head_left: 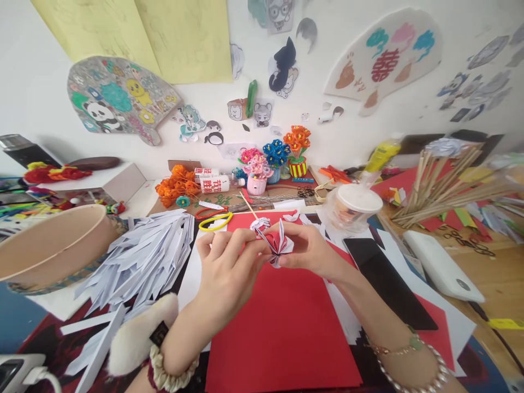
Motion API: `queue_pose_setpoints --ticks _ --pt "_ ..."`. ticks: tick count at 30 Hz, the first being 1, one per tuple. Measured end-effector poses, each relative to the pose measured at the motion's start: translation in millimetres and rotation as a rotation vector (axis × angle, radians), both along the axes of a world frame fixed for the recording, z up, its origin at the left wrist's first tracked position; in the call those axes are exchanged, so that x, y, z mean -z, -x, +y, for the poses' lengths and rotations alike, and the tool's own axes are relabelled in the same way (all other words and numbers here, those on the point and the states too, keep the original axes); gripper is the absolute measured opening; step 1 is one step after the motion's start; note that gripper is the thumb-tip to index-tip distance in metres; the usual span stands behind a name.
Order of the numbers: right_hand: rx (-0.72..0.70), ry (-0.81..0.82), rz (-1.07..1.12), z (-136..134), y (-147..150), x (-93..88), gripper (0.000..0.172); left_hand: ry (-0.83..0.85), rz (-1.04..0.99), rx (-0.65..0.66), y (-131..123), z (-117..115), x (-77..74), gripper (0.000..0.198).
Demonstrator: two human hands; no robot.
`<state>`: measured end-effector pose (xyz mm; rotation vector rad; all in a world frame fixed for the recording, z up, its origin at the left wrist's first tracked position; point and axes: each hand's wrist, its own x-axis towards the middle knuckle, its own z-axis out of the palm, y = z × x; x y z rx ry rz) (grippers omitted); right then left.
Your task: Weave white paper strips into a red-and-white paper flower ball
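You're mid-fold: your left hand (223, 262) and right hand (309, 248) both pinch the red-and-white paper flower (279, 245), held above the red sheet (282, 327) on the counter (499, 284). Next, I'd judge, needs steady fingertips tightening its center without crushing petals.

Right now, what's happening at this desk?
A person is working a small folded red-and-white paper piece with both bare hands above a red paper sheet. The left hand pinches its left side; the right hand grips it from the right. A pile of white paper strips lies to the left, a black phone to the right.
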<state>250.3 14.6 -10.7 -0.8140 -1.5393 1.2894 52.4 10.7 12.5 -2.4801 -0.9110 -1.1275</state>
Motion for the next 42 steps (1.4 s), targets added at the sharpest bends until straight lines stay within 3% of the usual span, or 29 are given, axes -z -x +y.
queue_pose_setpoints --ticks 10,16,27,29,35,42 --pt "-0.046 0.038 0.022 0 0 6.5 0.042 0.13 -0.017 -0.011 -8 -10 3.5 0.015" --pt "-0.117 0.184 0.043 0 2 11.7 0.046 0.134 -0.011 0.01 -10 -12 4.9 0.019" --pt "0.007 0.039 -0.022 -4 14 9.6 0.052 0.104 0.035 -0.102 -16 -14 14.6 0.016" --pt "0.014 0.064 -0.024 -4 14 11.3 0.054 0.197 -0.031 -0.068 -14 -12 12.0 0.015" --pt "0.099 0.082 -0.072 -3 14 15.7 0.056 0.74 -0.404 0.164 -3 4 -0.6 0.009" --pt "0.134 0.07 -0.094 -6 20 10.7 0.053 1.016 -0.57 0.181 -8 5 6.0 0.013"
